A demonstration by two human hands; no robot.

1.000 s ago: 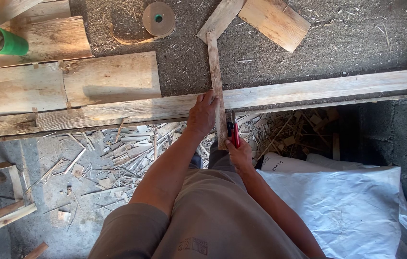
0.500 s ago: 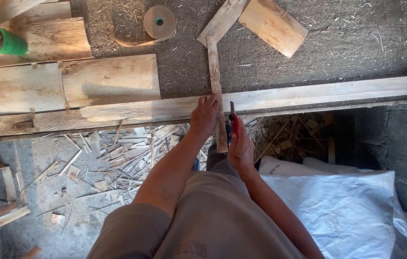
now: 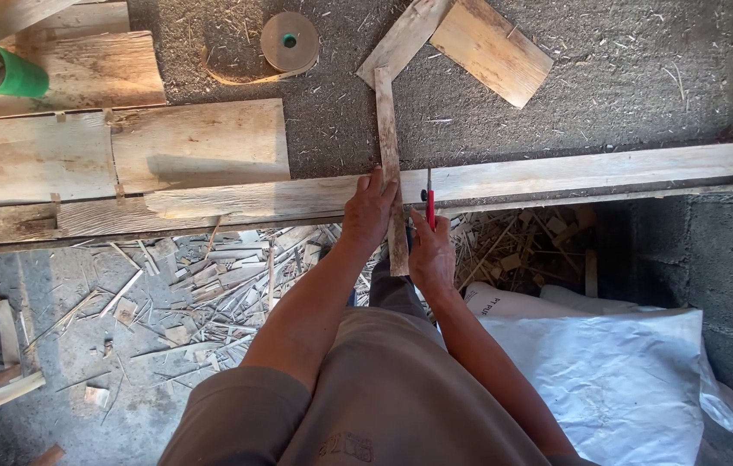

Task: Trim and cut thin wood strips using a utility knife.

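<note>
hands closer together vs a sec ago: left hand [image 3: 369, 210] now flat on narrow wood strip [image 3: 389, 164], pinning it across long plank [image 3: 556, 173] at bench [image 3: 643, 78] edge. right hand [image 3: 432, 252], just right of strip, closed round red-handled tool [image 3: 429, 200], tip up by the strip. looks set for marking/cutting.

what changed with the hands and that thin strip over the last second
Little changed. The right hand with the red-handled tool shifted slightly toward the long plank. The left hand kept pressing the thin wood strip across the plank. The tape roll and green roll stayed put.
</note>
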